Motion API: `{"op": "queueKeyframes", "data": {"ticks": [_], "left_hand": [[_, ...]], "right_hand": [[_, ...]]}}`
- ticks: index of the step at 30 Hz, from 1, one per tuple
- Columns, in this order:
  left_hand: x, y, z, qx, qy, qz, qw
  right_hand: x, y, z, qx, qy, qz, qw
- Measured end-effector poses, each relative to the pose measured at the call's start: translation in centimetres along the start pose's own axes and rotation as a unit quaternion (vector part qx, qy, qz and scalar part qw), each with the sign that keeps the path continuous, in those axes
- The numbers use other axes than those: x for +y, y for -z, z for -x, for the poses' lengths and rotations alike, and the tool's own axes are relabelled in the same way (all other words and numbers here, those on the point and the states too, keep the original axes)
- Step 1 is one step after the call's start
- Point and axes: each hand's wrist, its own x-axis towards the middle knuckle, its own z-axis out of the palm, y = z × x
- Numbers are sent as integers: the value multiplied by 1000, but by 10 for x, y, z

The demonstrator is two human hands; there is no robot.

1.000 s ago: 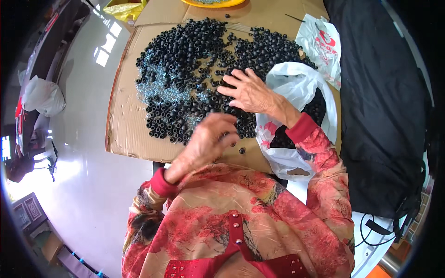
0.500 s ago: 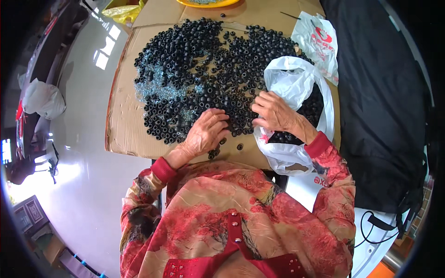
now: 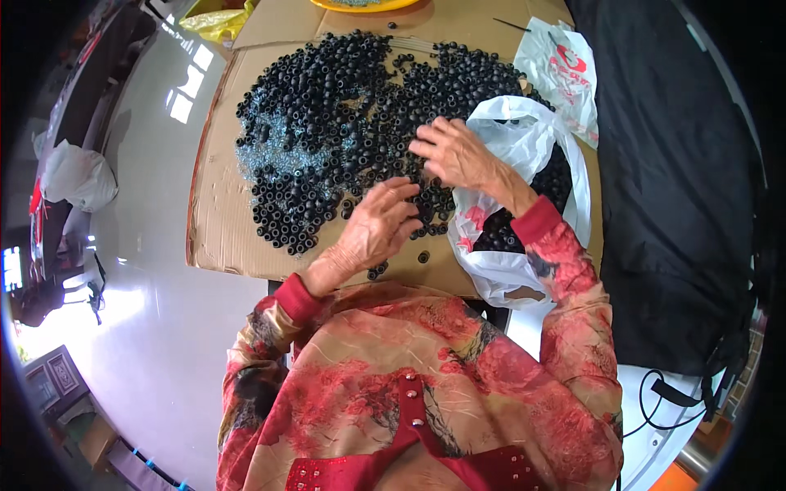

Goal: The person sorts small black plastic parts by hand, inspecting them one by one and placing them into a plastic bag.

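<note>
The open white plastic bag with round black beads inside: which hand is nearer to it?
Right. The right hand overlaps the left edge of the bag in the picture; the left hand is farther left, apart from it.

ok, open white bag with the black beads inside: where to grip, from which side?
I'd pinch the bag by its right rim, coming from the person's right. That strip looks thin and uncovered, while the right forearm crosses the bag's left part. Black beads inside may need support underneath.
</note>
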Motion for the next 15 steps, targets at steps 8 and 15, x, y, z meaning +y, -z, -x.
{"op": "queueKeyframes", "data": {"ticks": [8,15], "left_hand": [[-2,-22,7,-6,27,28,999],[-1,-1,8,-14,83,-31,996]], "right_hand": [[12,-4,8,53,-43,-51,996],[2,2,13,81,-61,-27,995]]}}
